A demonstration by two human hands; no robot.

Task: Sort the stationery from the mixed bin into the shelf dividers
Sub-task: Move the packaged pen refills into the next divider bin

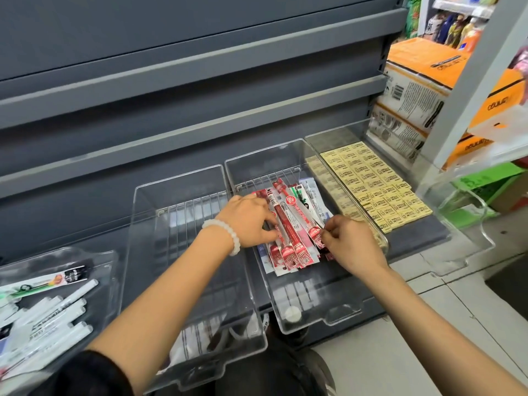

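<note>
Red pen packets [288,224] lie heaped mid-frame inside the middle clear tray [337,315], its front half bare. Left hand [245,221] presses curled fingers onto the heap's left edge. Right hand [351,244] pinches a packet end at the heap's right side, beside the tray wall.

Both hands [297,235] grip red pen packs [288,232] in mid clear bin [320,315], erasers [380,187] right.
</note>
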